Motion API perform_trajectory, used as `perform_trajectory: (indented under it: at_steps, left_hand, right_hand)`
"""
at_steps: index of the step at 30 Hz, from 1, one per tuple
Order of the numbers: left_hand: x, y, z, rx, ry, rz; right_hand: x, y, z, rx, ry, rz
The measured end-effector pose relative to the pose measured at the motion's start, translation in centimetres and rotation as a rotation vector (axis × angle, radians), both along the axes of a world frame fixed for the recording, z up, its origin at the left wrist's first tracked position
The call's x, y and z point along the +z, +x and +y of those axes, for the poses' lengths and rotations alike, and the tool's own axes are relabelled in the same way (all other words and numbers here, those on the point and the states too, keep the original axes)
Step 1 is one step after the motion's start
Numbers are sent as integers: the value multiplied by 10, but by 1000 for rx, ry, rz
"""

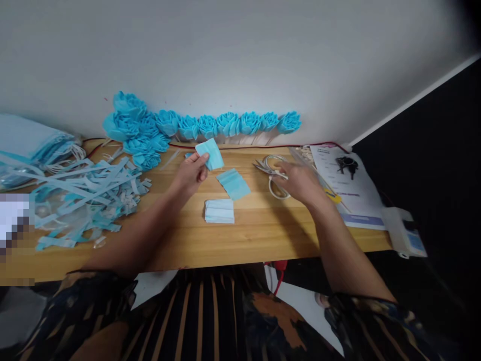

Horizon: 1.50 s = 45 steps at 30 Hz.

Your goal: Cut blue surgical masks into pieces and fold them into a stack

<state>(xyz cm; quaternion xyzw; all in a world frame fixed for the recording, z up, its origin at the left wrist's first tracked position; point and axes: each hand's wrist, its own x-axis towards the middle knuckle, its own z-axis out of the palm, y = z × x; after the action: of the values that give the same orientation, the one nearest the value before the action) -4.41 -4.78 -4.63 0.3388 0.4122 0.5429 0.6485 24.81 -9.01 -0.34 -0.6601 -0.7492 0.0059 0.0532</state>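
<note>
Pinched in my left hand (193, 170) is a light blue square of face-mask fabric (210, 154), held above the table. My right hand (296, 179) has its fingers on a pair of scissors (266, 169) with pale loop handles; the blades point left and are slightly apart. Between my hands lies a loose blue fabric piece (233, 184). Closer to me is a neat stack of pale fabric squares (219, 211).
Blue fabric flowers (228, 123) line the wall. A heap of cut strips (93, 195) and a bag of masks (33, 143) fill the left side. To the right are printed paper (330, 173), keys (346, 166), a yellow cutter (332, 195) and a white container (406, 231) at the edge.
</note>
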Motion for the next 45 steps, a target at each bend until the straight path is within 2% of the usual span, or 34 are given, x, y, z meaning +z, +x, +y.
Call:
perform_trajectory:
  at_steps: [3,8,16,19,21,24,25,27,29,34,38,45]
  left_hand:
    - [7,1,-2,-22,-59,-89]
    - [13,2,-5,-70,-133,-237]
    - [18,3,-6,-95,-157,-296]
    - [18,2,-4,-93,-142,-324]
    - [18,1,-4,-93,-141,-349]
    - [18,0,-3,-87,-127,-378]
    - [19,0,-3,-81,-125,-378]
    - [19,-1,-3,-62,-129,-363]
    - [19,-1,-2,-48,-132,-347]
    - [15,-1,-1,-21,-83,-316]
    - [11,1,0,22,-62,-284]
    - [4,2,2,54,-17,-224]
  right_hand:
    - [-6,7,-17,-44,-104,-194]
    - [-20,14,-22,-106,-81,-202]
    - [-34,24,-8,68,-19,-158]
    - [-27,25,-11,11,-14,88]
    - [-16,18,-18,-14,-61,466]
    - [1,-8,-34,104,-229,1140]
    - [6,-20,-40,164,-320,1298]
    - [11,-45,-50,233,-476,1474]
    - [11,-67,-57,244,-617,1513]
    - [-6,-92,-59,220,-712,1577]
    - [-14,-96,-57,202,-721,1591]
    - [-13,-106,-48,187,-708,1575]
